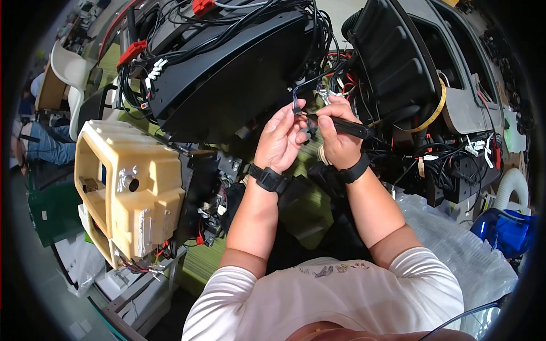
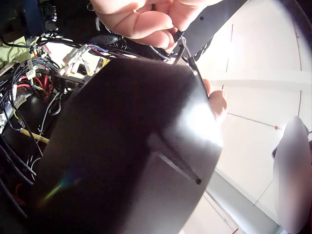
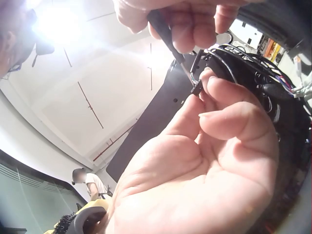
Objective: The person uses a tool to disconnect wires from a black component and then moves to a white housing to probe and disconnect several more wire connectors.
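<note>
My left hand pinches a small black connector between thumb and fingertips, palm turned up. Thin wires run from the connector up toward the black panel. In my right hand is a screwdriver with a black handle, gripped between thumb and fingers. Its thin metal shaft points at the connector, the tip right at its body. The right wrist view shows the left palm below and the right fingers above, around the handle.
A large black panel with bundled black cables stands ahead. To the right is a black housing with hanging wires and white-tagged plugs. A yellowish moulded plastic box sits at left. Bubble wrap lies at right.
</note>
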### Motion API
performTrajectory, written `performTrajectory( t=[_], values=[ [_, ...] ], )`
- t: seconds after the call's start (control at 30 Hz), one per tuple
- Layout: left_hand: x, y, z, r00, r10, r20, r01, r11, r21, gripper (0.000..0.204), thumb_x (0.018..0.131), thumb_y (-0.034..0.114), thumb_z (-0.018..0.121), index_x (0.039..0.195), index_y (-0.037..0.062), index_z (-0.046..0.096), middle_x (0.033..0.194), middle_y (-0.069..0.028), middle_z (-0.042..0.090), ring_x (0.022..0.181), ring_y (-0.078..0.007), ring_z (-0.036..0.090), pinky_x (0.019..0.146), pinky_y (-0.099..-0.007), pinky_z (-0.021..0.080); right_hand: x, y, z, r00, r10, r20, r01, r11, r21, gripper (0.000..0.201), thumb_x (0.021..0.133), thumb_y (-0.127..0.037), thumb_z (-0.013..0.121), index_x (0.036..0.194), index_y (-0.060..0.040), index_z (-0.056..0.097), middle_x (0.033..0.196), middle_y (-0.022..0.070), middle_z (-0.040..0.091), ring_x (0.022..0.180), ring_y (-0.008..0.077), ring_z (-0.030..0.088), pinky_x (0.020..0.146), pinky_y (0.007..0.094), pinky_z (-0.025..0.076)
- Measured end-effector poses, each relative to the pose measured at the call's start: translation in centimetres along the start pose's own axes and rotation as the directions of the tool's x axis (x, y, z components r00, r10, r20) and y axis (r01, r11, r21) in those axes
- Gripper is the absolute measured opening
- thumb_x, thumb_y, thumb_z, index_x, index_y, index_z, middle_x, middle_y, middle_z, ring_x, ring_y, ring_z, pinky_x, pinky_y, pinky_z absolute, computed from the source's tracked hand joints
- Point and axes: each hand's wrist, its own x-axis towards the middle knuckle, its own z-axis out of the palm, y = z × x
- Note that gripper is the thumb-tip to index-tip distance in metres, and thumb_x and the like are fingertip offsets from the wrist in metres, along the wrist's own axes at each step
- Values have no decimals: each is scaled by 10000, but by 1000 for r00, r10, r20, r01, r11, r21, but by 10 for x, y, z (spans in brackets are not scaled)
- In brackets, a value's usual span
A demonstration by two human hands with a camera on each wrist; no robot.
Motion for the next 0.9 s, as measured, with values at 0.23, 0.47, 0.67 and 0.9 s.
performTrajectory(
  t=[0.23,0.47,0.67,0.9],
  values=[
    [-1,0,-2,1000,19,8,-19,1000,-11,270,877,143,479,1117,18,485,837,-37,562,735,-87,517,537,-197,400,-1,-1,0,1000,11,16,-12,999,31,121,777,-163,592,768,-47,563,679,41,579,597,189,544,837,398,379],
    [-1,-2,-3,1000,18,-8,-18,1000,10,266,875,160,486,1108,31,490,843,-37,562,734,-83,509,529,-186,400,1,-5,-2,999,25,32,-26,999,22,115,796,-175,572,776,-63,554,630,14,596,582,178,568,849,399,360],
    [0,-2,-2,1000,20,-18,-19,999,34,257,876,165,486,1103,46,492,855,-41,566,737,-88,504,523,-185,394,1,-1,-2,999,-17,39,15,999,39,112,775,-165,597,770,-59,561,639,24,577,568,183,551,829,406,375],
    [0,-3,-1,999,21,-38,-20,999,35,264,875,168,488,1108,45,492,849,-45,565,724,-91,490,527,-191,392,2,-3,-6,999,1,37,-2,999,46,102,750,-151,616,765,-64,563,639,19,567,570,179,539,817,396,376]
  ],
)
